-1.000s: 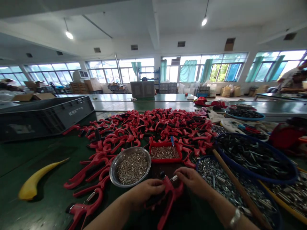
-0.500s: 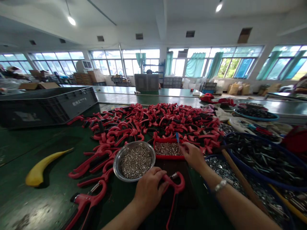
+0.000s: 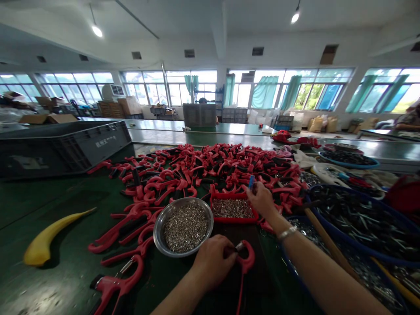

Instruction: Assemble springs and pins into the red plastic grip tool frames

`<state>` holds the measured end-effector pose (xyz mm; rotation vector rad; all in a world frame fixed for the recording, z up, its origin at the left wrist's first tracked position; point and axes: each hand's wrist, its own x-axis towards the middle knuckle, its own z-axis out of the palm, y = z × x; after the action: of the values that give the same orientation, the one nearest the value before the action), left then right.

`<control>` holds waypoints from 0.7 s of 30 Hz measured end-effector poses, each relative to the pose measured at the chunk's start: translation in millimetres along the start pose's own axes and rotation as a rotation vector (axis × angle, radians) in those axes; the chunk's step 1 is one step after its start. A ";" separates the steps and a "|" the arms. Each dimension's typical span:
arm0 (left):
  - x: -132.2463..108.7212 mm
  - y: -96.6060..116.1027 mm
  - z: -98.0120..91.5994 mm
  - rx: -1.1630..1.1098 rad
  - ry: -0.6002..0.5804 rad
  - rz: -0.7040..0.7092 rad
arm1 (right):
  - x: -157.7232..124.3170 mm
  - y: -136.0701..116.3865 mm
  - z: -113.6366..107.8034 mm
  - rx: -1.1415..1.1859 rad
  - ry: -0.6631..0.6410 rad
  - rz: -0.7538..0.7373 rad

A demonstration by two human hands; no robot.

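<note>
My left hand is shut around a red plastic-coated handle with a short metal end showing at its top. My right hand grips a small blue-handled tool just above a red tray of small metal parts. A steel bowl of tiny silver pieces sits just left of the held handle. Behind them spreads a large heap of red and black hook-shaped handles. The tool's tip is hidden by my fingers.
A grey plastic crate stands at the left, and a yellow horn-shaped piece lies on the green table. Blue-rimmed basins of metal parts crowd the right, with a wooden stick across them. A person sits at the far right.
My right hand has moved from the handle to the red tray and lifted the blue-handled tool. My left hand has closed further around the red handle.
</note>
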<state>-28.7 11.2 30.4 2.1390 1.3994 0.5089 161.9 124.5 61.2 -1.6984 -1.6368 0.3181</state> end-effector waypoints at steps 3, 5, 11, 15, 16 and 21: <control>1.0 -1.9 3.5 0.030 0.028 0.001 | -48.5 -9.3 -14.1 0.195 0.013 -0.053; 1.7 -4.0 6.2 0.023 0.054 0.000 | -84.4 -13.8 -18.0 0.309 -0.017 -0.080; -3.3 -11.9 14.6 -0.118 0.158 0.033 | -144.0 -3.3 -2.6 0.505 -0.117 -0.068; -9.8 -15.5 16.9 -0.174 0.159 0.005 | -147.1 5.6 8.5 0.510 -0.123 -0.044; -10.9 -15.8 17.0 -0.181 0.168 -0.010 | -146.8 6.0 9.7 0.528 -0.114 -0.036; -11.6 -15.7 15.7 -0.202 0.196 -0.021 | -147.4 4.1 13.9 0.611 -0.092 0.001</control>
<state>-35.6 2.1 8.0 1.9531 1.4064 0.8344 133.3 -8.8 3.2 -1.2308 -1.4053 0.8143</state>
